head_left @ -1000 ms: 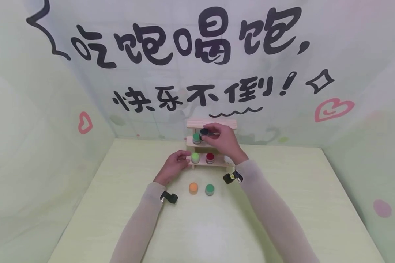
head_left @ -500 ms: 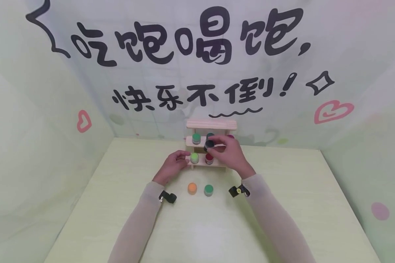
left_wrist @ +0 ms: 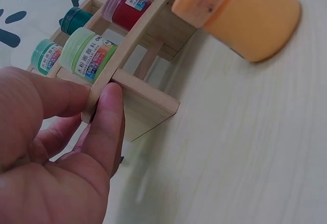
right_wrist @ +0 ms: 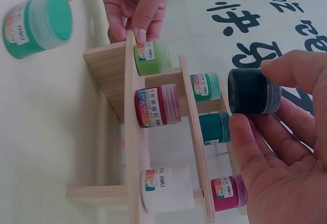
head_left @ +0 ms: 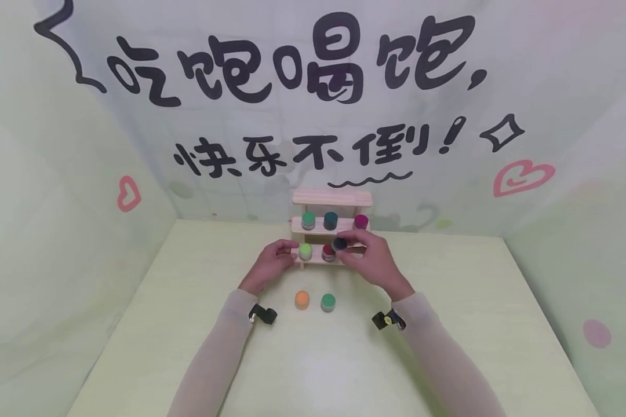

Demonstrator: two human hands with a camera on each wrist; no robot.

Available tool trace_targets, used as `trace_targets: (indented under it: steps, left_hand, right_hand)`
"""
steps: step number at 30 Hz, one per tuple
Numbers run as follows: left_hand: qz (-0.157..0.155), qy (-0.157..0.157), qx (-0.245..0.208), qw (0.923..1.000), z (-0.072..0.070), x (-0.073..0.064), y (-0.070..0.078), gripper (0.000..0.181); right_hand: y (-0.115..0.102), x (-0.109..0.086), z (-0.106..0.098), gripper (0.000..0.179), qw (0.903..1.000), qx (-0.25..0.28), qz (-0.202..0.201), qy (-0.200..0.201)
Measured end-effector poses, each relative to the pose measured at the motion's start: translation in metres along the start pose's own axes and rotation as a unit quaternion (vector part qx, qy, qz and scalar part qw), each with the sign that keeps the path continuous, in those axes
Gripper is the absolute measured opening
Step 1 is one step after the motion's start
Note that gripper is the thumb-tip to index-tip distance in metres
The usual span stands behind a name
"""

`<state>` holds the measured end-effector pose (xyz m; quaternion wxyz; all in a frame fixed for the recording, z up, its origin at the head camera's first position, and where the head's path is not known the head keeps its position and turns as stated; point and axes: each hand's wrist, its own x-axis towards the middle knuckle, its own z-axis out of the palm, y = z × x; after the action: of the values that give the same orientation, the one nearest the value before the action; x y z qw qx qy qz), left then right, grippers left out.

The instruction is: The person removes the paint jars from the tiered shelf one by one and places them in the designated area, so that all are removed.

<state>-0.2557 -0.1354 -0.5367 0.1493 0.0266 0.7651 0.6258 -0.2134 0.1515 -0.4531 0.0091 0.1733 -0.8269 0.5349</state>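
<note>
A small wooden tiered shelf (head_left: 332,198) stands against the back wall. My left hand (head_left: 268,266) pinches the left end of its lowest board between thumb and fingers. In my right hand (head_left: 374,259), thumb and fingertips grip a dark paint jar (right_wrist: 250,91), held in front of the shelf above the lowest tier. That tier bears a light green jar (left_wrist: 91,55), a red jar (right_wrist: 156,106) and a white jar (right_wrist: 171,189); the right hand hides the white one in the head view. On the tier above sit a green jar (head_left: 308,220), a teal jar (head_left: 331,220) and a magenta jar (head_left: 361,222).
On the pale table (head_left: 313,365), an orange jar (head_left: 302,299) and another green jar (head_left: 328,302) stand side by side before the shelf, between both forearms. A printed cloth (head_left: 240,116) with large black characters forms the back wall, and cloth sides flank the table.
My right hand has brought the dark jar down and to the right from the middle tier, uncovering the teal and magenta jars. The left hand keeps its hold on the shelf.
</note>
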Motion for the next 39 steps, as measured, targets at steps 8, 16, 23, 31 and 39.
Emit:
trace_targets:
  steps: [8,16,23,31,39]
  left_hand:
    - [0.000,0.001,-0.012,0.9999,0.001,0.002,-0.002,0.035]
    - [-0.004,-0.002,-0.043,0.9991,0.001,0.003,-0.005,0.035]
    - [-0.005,-0.008,-0.050,0.9987,0.002,0.003,-0.004,0.035]
    - [-0.005,-0.004,-0.048,0.9988,0.003,0.000,0.002,0.036]
    - [-0.006,-0.002,-0.057,0.9984,0.003,-0.002,0.000,0.035]
  right_hand:
    - [0.014,-0.025,0.003,0.039,0.9998,0.012,-0.018,-0.002]
    - [0.025,-0.041,0.004,0.041,0.9997,0.010,-0.016,-0.018]
    - [0.038,-0.053,0.003,0.039,0.9994,0.011,-0.021,-0.026]
    - [0.052,-0.065,0.004,0.040,0.9991,-0.002,0.002,-0.043]
    - [0.058,-0.076,0.004,0.038,0.9969,-0.016,0.035,-0.068]
